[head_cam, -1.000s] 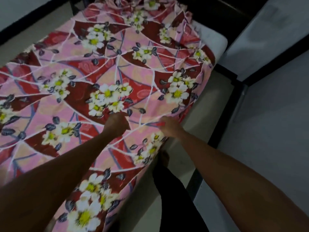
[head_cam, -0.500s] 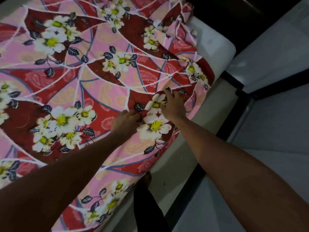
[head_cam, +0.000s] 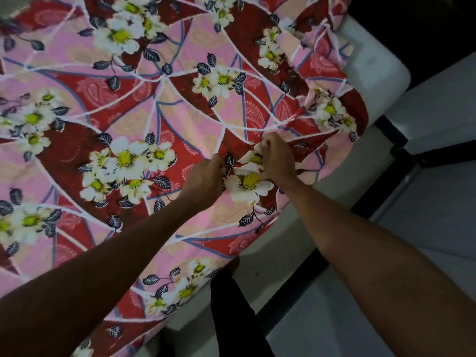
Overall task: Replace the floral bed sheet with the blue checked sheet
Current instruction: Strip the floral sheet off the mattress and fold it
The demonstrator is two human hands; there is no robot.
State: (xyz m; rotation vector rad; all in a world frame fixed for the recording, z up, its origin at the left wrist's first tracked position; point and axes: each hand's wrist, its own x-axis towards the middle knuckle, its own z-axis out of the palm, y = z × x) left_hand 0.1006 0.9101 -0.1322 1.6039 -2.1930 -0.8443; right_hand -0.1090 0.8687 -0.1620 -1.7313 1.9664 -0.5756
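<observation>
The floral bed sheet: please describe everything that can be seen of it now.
The floral bed sheet looks like thin printed cloth: pink and dark red panels, white and blue lines, white flowers with yellow centres, dark leaves. It lies spread over the white mattress, crumpled at the far right corner, where bare mattress shows. Near its right edge the left hand and the right hand both grip it, with a raised fold bunched between them.

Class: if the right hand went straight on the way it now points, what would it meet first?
More of the floral sheet: the right hand points up-left, pinching that cloth. Nothing else seems to lie ahead, though depth is unclear.
</observation>
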